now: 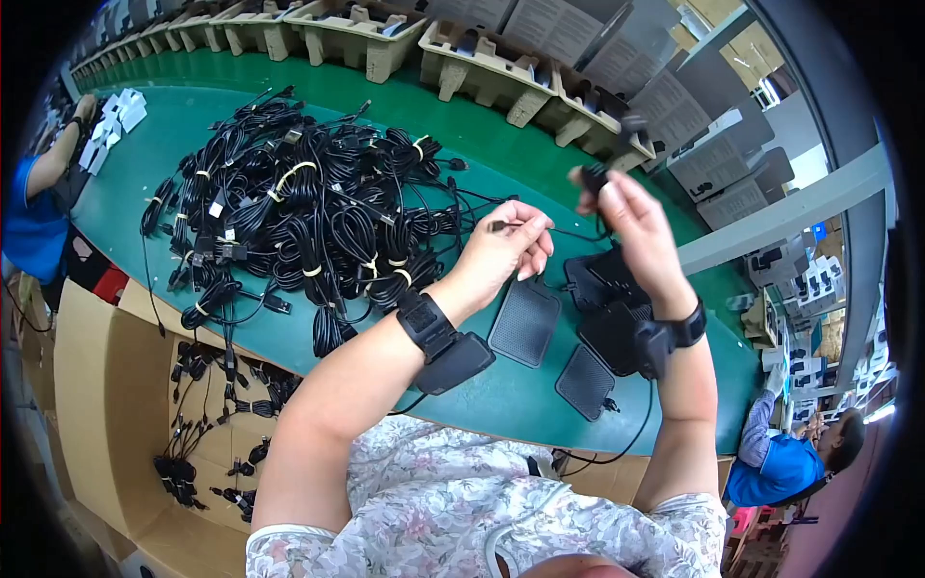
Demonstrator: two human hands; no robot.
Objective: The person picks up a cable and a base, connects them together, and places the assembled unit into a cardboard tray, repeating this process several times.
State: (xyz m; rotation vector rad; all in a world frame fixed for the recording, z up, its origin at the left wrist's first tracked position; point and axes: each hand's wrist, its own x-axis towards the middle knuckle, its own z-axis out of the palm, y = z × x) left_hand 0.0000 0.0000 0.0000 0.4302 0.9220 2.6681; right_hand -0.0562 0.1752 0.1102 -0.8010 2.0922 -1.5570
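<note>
Both forearms (352, 376) extend forward — left hand (503, 247) pinching, thumb against fingers; right hand (636, 222) curled, slightly blurred.

A pile of bundled cables (328, 222) lay across the left and middle of the worktop (116, 183). To its right, nearer the front edge, were several flat plates (526, 325), some overlapping. The left hand (493, 258) was between pile and plates, the right hand (644, 226) farther right; a held cable (596, 179) ran between their fingers. Behind the pile, trays (382, 64) stood in a row, upright panels (557, 29) behind them. An open carton (101, 385) stood below the near left edge, loose bundles (178, 472) inside. One co-worker (39, 217) was at the left end, another (790, 467) beyond the right.
</note>
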